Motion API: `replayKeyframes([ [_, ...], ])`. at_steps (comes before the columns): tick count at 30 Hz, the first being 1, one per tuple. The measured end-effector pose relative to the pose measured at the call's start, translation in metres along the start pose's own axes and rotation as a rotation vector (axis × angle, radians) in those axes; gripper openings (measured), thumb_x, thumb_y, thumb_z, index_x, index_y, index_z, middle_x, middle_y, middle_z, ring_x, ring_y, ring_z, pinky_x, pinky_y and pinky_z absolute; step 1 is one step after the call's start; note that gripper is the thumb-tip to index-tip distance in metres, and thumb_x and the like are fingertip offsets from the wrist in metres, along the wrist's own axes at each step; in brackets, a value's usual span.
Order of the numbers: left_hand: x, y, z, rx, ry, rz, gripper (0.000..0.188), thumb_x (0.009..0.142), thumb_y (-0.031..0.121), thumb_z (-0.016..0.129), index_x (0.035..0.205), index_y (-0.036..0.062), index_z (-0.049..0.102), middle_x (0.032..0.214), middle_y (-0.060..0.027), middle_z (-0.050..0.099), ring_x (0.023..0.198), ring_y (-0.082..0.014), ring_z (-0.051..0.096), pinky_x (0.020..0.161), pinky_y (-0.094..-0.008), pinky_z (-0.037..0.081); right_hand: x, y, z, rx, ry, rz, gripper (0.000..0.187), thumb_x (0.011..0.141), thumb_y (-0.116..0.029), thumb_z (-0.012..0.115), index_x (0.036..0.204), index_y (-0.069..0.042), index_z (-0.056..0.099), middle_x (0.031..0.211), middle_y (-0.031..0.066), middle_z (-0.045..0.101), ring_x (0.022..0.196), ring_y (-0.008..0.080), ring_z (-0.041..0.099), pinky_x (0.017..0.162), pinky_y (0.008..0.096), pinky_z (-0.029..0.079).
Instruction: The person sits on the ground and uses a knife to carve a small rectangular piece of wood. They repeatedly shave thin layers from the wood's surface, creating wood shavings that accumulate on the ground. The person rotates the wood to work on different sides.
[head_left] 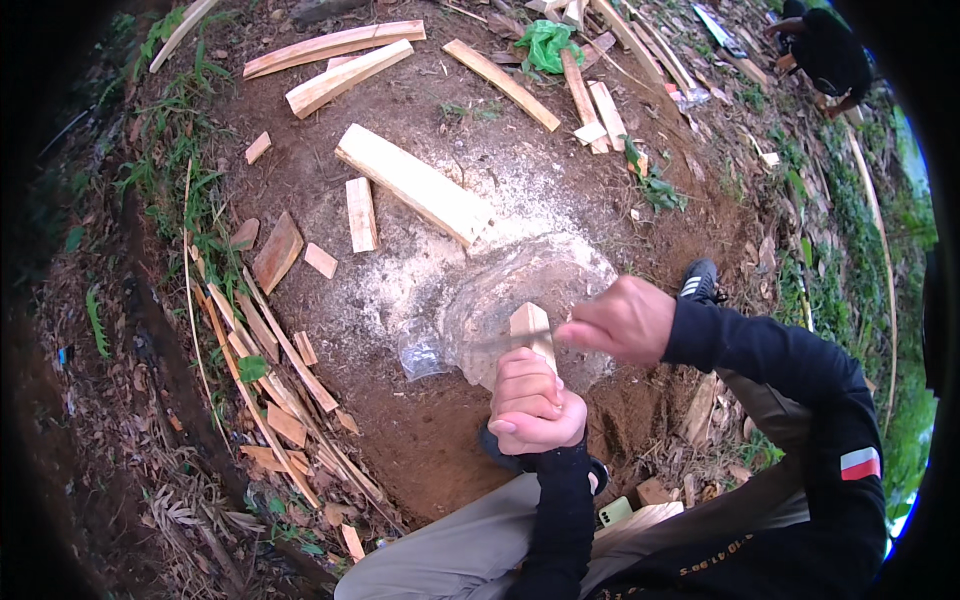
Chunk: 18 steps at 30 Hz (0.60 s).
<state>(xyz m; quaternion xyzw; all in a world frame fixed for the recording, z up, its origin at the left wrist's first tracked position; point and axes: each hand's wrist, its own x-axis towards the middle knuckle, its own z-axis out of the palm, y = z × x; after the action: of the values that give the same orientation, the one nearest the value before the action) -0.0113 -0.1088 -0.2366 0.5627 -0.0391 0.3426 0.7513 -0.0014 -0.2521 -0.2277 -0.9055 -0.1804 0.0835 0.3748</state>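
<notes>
My left hand [538, 405] is closed round the lower part of a short, pale wooden block [530, 322]. The block's top end comes to a blunt point and shows above my fingers, over a round, dusty tree stump [490, 295]. My right hand [628, 320] is a closed fist just right of the block. From it a thin, dark, blurred blade, seemingly a knife [490, 343], reaches left across the block. The handle is hidden inside my fist.
Beyond the stump lie a thick plank [410, 180] and a small block [362, 215] amid sawdust. Long wood strips [270, 370] are heaped left. A clear plastic wrapper [425, 355] touches the stump's left side. Another person [835, 60] is far right. A phone [615, 511] lies near my legs.
</notes>
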Motion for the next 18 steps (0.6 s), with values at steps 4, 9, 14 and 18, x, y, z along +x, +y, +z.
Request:
replayKeyframes([
  [4, 0.002, -0.002, -0.001, 0.009, -0.051, 0.016, 0.055, 0.106, 0.029, 0.026, 0.053, 0.0146, 0.028, 0.046, 0.0008, 0.033, 0.044, -0.0133, 0.036, 0.062, -0.0337, 0.044, 0.002, 0.005, 0.006, -0.063, 0.009, 0.031, 0.047, 0.099, -0.038, 0.055, 0.066, -0.005, 0.058, 0.048, 0.0158, 0.05, 0.044, 0.0351, 0.055, 0.045, 0.0445, 0.045],
  [9, 0.004, 0.0, 0.0, 0.018, -0.128, 0.043, 0.054, 0.106, 0.025, 0.028, 0.053, 0.0118, 0.03, 0.047, -0.0018, 0.035, 0.045, -0.0138, 0.036, 0.058, -0.0333, 0.045, 0.002, 0.008, 0.008, -0.111, 0.075, -0.014, 0.051, 0.099, -0.041, 0.054, 0.063, -0.005, 0.059, 0.048, 0.0156, 0.052, 0.043, 0.0346, 0.056, 0.044, 0.0437, 0.046],
  [14, 0.004, 0.003, 0.004, -0.011, -0.086, 0.027, 0.054, 0.106, 0.024, 0.029, 0.054, 0.0104, 0.03, 0.048, -0.0033, 0.036, 0.046, -0.0143, 0.035, 0.054, -0.032, 0.041, 0.002, 0.01, 0.011, -0.148, 0.071, 0.016, 0.052, 0.099, -0.041, 0.053, 0.063, -0.005, 0.06, 0.049, 0.0165, 0.053, 0.043, 0.0345, 0.057, 0.044, 0.0438, 0.047],
  [18, 0.006, 0.004, 0.001, -0.01, -0.073, -0.014, 0.053, 0.107, 0.028, 0.031, 0.056, 0.0119, 0.031, 0.049, -0.0016, 0.035, 0.046, -0.013, 0.035, 0.057, -0.0323, 0.041, -0.001, -0.003, -0.001, -0.096, 0.096, -0.079, 0.054, 0.1, -0.043, 0.052, 0.063, -0.004, 0.061, 0.049, 0.0176, 0.053, 0.046, 0.0357, 0.058, 0.046, 0.0444, 0.047],
])
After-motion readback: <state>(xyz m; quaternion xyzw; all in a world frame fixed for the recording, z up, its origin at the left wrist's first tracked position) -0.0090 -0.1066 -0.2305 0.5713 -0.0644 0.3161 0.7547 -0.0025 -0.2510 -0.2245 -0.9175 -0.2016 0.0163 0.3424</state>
